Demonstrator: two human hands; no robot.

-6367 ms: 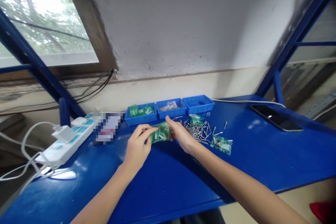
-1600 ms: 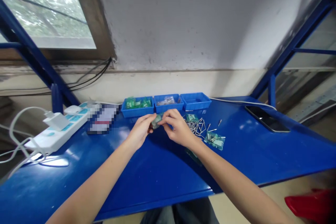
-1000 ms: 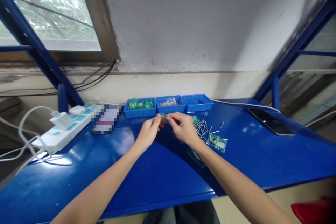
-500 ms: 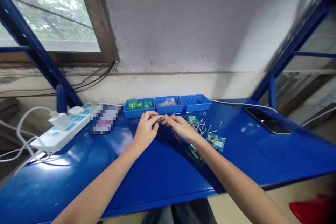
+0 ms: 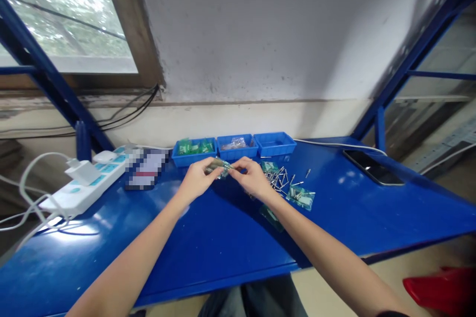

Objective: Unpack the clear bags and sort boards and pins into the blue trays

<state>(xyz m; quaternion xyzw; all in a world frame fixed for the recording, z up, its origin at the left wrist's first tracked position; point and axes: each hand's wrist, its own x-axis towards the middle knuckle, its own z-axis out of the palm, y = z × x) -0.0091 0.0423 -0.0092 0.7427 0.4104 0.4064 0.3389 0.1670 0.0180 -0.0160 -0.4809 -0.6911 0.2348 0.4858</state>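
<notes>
Wall [image 5: 260, 34]: grey and scuffed, with a pale band along its foot; a window [image 5: 67, 20] with leaves outside at the upper left.
Table [image 5: 223, 252]: glossy blue, pushed up near the wall, reflecting light at its left end.
Packet [image 5: 218, 163]: small, of thin see-through plastic, green-tinted with an olive-brown patch, shiny and creased; what lies inside is too small to make out. It sits between the two hands, tilted, in front of the trays.
Left hand [image 5: 198, 177]: closed on the packet's left part, thumb on the near side, fingers curled behind.
Right hand [image 5: 253, 178]: thumb and forefinger pinching the packet's right edge, the other fingers bent.
Trays: three blue ones in a row; the left tray [image 5: 194, 159] holds bright green packets, the middle tray [image 5: 238, 152] clear plastic and small bits, and the right tray [image 5: 275, 150] ends the row.
Metal pins [image 5: 278, 178]: a loose silvery heap just beyond the right wrist, a few strewn to its right.
Other packets: one at the heap's back [image 5: 268, 166], one at its right [image 5: 302, 198], one partly under the right forearm [image 5: 270, 217].
Phone [image 5: 372, 167]: dark, lying flat at the right.
Power strip [image 5: 80, 188]: white, with plugs and cables, at the left.
</notes>
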